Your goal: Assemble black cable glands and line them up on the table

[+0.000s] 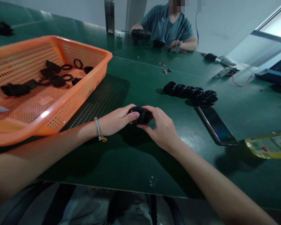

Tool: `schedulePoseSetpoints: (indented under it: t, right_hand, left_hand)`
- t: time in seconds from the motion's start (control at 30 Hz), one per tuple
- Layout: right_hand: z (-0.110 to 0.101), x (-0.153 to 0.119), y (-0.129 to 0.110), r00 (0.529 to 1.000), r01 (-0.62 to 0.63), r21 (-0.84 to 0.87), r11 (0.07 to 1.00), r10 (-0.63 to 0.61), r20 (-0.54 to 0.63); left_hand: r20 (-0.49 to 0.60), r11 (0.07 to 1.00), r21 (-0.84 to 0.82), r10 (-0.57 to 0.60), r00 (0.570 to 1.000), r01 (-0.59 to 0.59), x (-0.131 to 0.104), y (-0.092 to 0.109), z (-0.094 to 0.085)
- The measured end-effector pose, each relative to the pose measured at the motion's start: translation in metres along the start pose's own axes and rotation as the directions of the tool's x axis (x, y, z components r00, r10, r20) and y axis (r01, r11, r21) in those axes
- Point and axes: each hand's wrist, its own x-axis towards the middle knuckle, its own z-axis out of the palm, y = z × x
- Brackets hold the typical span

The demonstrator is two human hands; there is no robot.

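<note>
Between both hands, just above the green table point(121, 168), is a black cylindrical plastic part point(142, 115) lying on its side. My left hand point(118, 120) grips its left end, thumb across the front. Fingers and thumb of my right hand point(162, 126) close round its right end. Much of the part is covered by my fingers, so its exact kind does not show. Beyond my right hand stands a cluster of several black cylindrical parts point(189, 91) with open tops. An orange plastic basket point(75, 103) to the left holds black rings point(78, 64) and other black pieces point(15, 89).
A smartphone point(216, 125) lies right of my right hand, near a yellow-edged package point(269, 145). Across the table a person point(166, 28) has a hand near a power drill point(140, 33). A dark bottle point(109, 17) stands at the back; wired parts point(227, 70) lie at far right.
</note>
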Motion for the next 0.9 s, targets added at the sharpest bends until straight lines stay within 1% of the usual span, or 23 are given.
schedulePoseSetpoints:
  t: [0.1, 0.33, 0.5, 0.8, 0.9]
  right_hand:
    - [0.0014, -0.0006, 0.0004, 1.0, 0.0, 0.013, 1.0, 0.0, 0.005]
    - [0.0012, -0.0003, -0.0002, 0.996, -0.073, 0.062, 0.995, 0.07, 0.049]
    - [-0.0005, 0.0006, -0.0014, 0.989, -0.126, 0.083, 0.989, 0.118, 0.095]
    - [-0.0008, 0.0005, -0.0024, 0.987, -0.143, 0.104, 0.984, 0.133, 0.095]
    - [-0.0012, 0.0008, -0.0036, 0.981, -0.174, 0.12, 0.977, 0.162, 0.104]
  left_hand:
    - [0.007, 1.0, 0.012, -0.009, 1.0, 0.009, -0.0001, 0.0005, 0.0002]
    - [0.004, 0.994, 0.113, -0.005, 1.0, 0.005, -0.0008, 0.0006, -0.0007]
    - [-0.007, 0.988, 0.153, 0.005, 1.0, -0.004, -0.0009, 0.0, -0.0003]
    - [-0.016, 0.985, 0.17, 0.015, 1.0, -0.012, -0.0033, 0.0009, 0.0011]
    - [-0.021, 0.984, 0.178, 0.01, 1.0, -0.007, -0.0031, 0.0005, 0.0013]
